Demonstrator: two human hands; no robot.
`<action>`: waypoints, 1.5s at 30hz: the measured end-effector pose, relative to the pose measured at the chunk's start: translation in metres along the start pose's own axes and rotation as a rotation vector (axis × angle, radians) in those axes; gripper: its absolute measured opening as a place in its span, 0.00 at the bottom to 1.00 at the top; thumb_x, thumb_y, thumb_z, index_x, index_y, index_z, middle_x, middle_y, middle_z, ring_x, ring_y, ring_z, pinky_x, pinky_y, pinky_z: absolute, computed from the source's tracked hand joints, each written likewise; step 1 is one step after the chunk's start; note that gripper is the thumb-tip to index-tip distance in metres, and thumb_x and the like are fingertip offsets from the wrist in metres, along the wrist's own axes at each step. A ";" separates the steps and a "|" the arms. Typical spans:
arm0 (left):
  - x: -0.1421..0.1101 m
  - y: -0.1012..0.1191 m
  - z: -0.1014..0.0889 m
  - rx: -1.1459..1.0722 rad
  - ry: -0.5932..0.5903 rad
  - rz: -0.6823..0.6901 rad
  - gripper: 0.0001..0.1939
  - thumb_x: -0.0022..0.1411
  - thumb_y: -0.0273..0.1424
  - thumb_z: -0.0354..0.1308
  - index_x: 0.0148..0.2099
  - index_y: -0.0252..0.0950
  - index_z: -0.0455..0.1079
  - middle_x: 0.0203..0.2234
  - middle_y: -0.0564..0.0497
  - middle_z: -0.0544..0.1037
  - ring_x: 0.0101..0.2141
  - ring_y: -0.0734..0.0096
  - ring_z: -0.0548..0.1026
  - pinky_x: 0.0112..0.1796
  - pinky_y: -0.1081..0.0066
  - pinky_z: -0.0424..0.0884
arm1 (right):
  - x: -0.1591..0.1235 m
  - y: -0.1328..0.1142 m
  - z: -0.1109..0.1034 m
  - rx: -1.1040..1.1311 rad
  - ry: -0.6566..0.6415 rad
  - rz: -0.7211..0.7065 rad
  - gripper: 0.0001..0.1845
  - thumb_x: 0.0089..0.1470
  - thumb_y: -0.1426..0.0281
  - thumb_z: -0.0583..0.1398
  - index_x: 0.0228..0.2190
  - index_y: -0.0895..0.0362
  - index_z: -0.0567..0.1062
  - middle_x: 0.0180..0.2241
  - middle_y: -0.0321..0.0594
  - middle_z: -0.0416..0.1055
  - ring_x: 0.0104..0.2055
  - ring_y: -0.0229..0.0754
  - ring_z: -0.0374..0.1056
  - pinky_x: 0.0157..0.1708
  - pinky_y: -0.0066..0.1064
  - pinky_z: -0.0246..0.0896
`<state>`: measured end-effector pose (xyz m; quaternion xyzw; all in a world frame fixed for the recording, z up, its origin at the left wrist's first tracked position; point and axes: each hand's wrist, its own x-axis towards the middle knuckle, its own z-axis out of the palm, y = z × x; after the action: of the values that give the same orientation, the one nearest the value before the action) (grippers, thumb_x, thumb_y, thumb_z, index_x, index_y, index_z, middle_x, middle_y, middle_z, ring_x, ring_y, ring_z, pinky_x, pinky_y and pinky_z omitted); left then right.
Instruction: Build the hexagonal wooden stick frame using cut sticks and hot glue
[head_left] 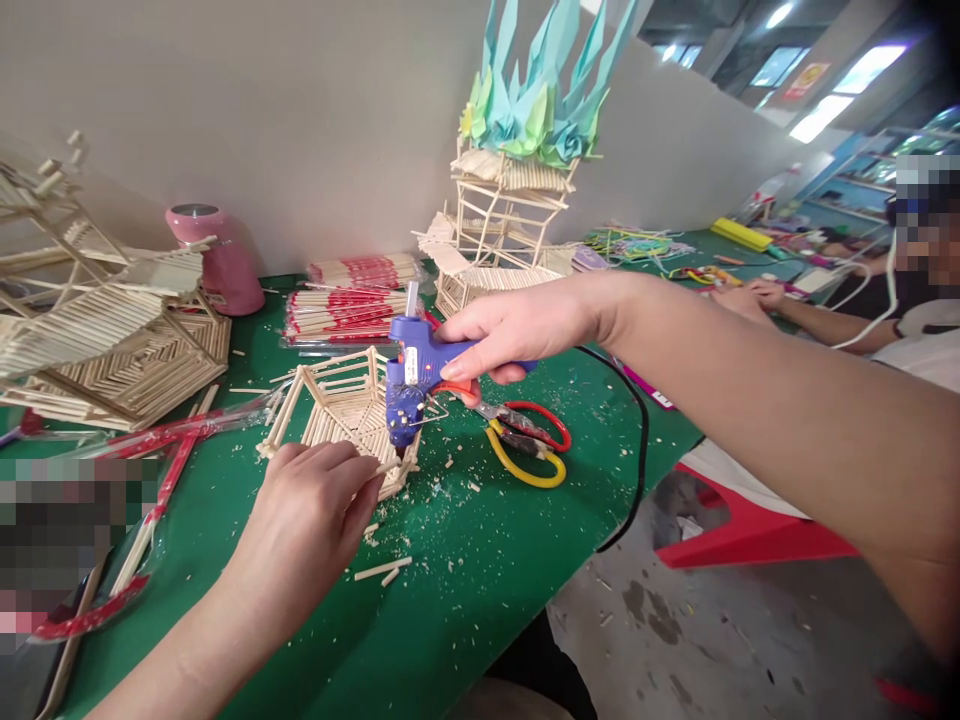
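My right hand [517, 325] is wrapped round a blue hot glue gun [412, 375], a clear glue stick poking from its top end. Its nozzle points down at the near right rim of a small hexagonal frame of wooden sticks [341, 410]. At that same rim, my left hand [319, 500] pinches a short wooden stick [386, 466], its tip close to the nozzle. Whether nozzle and stick touch, I cannot tell. Scissors with red and yellow handles [529, 440] lie to the right of the frame.
Bundles of wooden sticks [345, 318] lie behind the frame. A larger stick model [112, 330] and a pink bottle [217, 260] stand left; another model topped with folded paper [510, 200] stands behind. A black cord [643, 440] crosses the table's right side. Another person's hands [750, 298] are farther right.
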<state>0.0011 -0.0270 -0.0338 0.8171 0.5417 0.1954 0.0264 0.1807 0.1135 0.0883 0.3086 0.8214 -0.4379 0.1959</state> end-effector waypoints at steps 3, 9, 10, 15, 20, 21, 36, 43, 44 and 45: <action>-0.001 0.000 0.001 0.009 0.007 0.002 0.17 0.64 0.28 0.43 0.26 0.35 0.68 0.18 0.53 0.70 0.22 0.70 0.68 0.27 0.69 0.54 | 0.000 0.000 0.000 0.005 0.002 0.008 0.09 0.59 0.70 0.53 0.27 0.60 0.64 0.26 0.34 0.68 0.18 0.27 0.54 0.17 0.23 0.51; -0.003 -0.001 0.003 0.011 0.021 -0.008 0.17 0.64 0.28 0.41 0.26 0.36 0.67 0.19 0.53 0.70 0.22 0.71 0.67 0.27 0.69 0.54 | 0.000 0.001 0.000 0.003 -0.009 -0.009 0.10 0.59 0.69 0.53 0.27 0.59 0.63 0.26 0.34 0.68 0.18 0.28 0.54 0.17 0.23 0.51; -0.003 -0.001 0.003 0.009 0.020 -0.010 0.17 0.64 0.29 0.41 0.27 0.36 0.67 0.19 0.53 0.70 0.23 0.71 0.67 0.27 0.69 0.54 | 0.000 0.002 -0.001 0.003 -0.014 -0.008 0.10 0.59 0.69 0.52 0.27 0.59 0.63 0.26 0.34 0.68 0.18 0.28 0.54 0.17 0.23 0.51; -0.003 -0.001 0.004 -0.004 -0.009 -0.026 0.17 0.64 0.29 0.42 0.29 0.36 0.69 0.20 0.53 0.71 0.24 0.70 0.68 0.28 0.68 0.54 | 0.000 0.002 0.000 0.018 -0.025 0.002 0.10 0.59 0.69 0.52 0.27 0.59 0.64 0.27 0.35 0.69 0.18 0.28 0.54 0.18 0.24 0.52; -0.004 -0.001 0.003 -0.005 0.002 -0.026 0.17 0.65 0.29 0.42 0.28 0.36 0.68 0.20 0.53 0.70 0.24 0.71 0.68 0.28 0.69 0.54 | -0.001 0.000 0.000 -0.015 -0.003 0.002 0.10 0.59 0.69 0.52 0.28 0.60 0.64 0.27 0.35 0.68 0.19 0.28 0.54 0.19 0.24 0.52; -0.004 -0.001 0.003 -0.006 0.005 -0.023 0.17 0.65 0.29 0.42 0.27 0.36 0.67 0.19 0.53 0.70 0.23 0.71 0.67 0.28 0.69 0.54 | -0.002 -0.001 0.000 -0.024 0.002 0.006 0.10 0.59 0.69 0.52 0.28 0.60 0.64 0.27 0.35 0.68 0.19 0.28 0.54 0.19 0.24 0.52; -0.003 -0.001 0.001 0.000 -0.037 -0.023 0.17 0.64 0.29 0.42 0.27 0.36 0.68 0.20 0.53 0.71 0.24 0.71 0.68 0.28 0.69 0.55 | -0.007 -0.004 -0.002 -0.018 0.023 0.010 0.09 0.59 0.69 0.52 0.29 0.60 0.65 0.28 0.36 0.69 0.19 0.28 0.54 0.19 0.24 0.52; -0.003 -0.001 0.002 -0.004 -0.007 -0.020 0.18 0.65 0.29 0.41 0.27 0.36 0.68 0.20 0.53 0.71 0.24 0.70 0.68 0.28 0.69 0.54 | -0.013 -0.009 -0.005 -0.032 0.051 0.019 0.09 0.60 0.69 0.52 0.28 0.60 0.64 0.29 0.36 0.69 0.19 0.26 0.53 0.19 0.23 0.52; -0.003 -0.001 0.002 -0.006 -0.007 -0.020 0.17 0.65 0.29 0.41 0.27 0.36 0.68 0.20 0.53 0.71 0.24 0.70 0.68 0.28 0.69 0.55 | -0.014 -0.009 -0.005 -0.034 0.052 0.015 0.09 0.60 0.69 0.52 0.28 0.60 0.64 0.29 0.36 0.69 0.19 0.27 0.53 0.19 0.23 0.51; -0.003 -0.001 0.002 -0.008 -0.014 -0.019 0.17 0.65 0.29 0.42 0.28 0.36 0.68 0.20 0.53 0.71 0.24 0.70 0.68 0.28 0.69 0.55 | -0.014 -0.009 -0.005 -0.037 0.054 0.014 0.09 0.60 0.69 0.52 0.28 0.60 0.63 0.29 0.36 0.69 0.19 0.27 0.53 0.19 0.23 0.51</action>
<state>0.0002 -0.0286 -0.0364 0.8131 0.5485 0.1918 0.0355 0.1850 0.1092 0.1043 0.3223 0.8321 -0.4129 0.1822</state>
